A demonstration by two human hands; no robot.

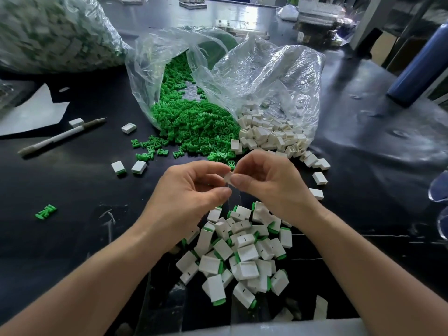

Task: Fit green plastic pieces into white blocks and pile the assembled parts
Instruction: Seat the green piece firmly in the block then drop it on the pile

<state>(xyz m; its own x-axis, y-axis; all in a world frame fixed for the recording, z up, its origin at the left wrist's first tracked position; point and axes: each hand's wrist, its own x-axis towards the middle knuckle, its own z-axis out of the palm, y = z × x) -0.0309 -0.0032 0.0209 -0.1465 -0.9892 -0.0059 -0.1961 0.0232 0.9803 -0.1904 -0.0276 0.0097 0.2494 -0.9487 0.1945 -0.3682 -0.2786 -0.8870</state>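
Observation:
Both hands meet above the dark table. My right hand (266, 183) pinches a small white block (228, 177) between thumb and fingers. My left hand (189, 190) touches the same block with its fingertips, thumb curled below it; whether a green piece sits between them is hidden. Below my hands lies a pile of assembled white-and-green parts (242, 253). Loose green pieces (194, 122) spill from one clear bag, loose white blocks (271, 137) from another beside it.
A big bag of finished parts (55, 32) fills the back left. A white pen (60, 137) and paper sheet (36, 112) lie at left. Stray blocks (128, 167) and one green piece (46, 211) dot the table. A blue cylinder (417, 66) stands at right.

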